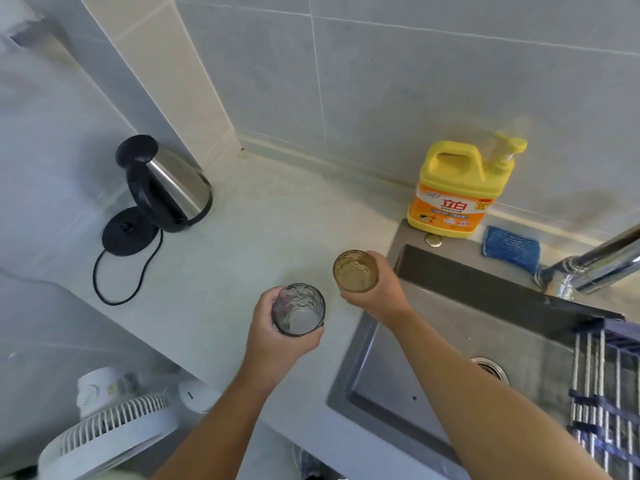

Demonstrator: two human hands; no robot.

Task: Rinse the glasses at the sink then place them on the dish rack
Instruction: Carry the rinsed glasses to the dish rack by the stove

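The left hand (277,336) has its fingers and thumb curled round a clear grey glass (298,310), holding it upright above the pale table (242,244). Just to its right and a little farther from the person, the right hand (375,289) grips an amber glass (355,270), fingers wrapped round its far side, also upright with its mouth toward the camera. The two glasses sit close together but apart. The amber glass hangs near the left rim of the sink (415,341), whose basin opens to the right of the right hand. Past the right forearm, over the sink's right part, lies a dish rack (602,386) of metal rods with dark cross bars. A chrome tap (595,268) reaches in from the right, above the rack. Beyond the right hand, against the tiled wall, stands a yellow bottle of dish soap (457,188), with a blue sponge (510,249) beside it. Far to the left of the left hand sits a steel kettle (166,185), next to its black base (128,232). A white fan (107,434) shows below the left forearm.
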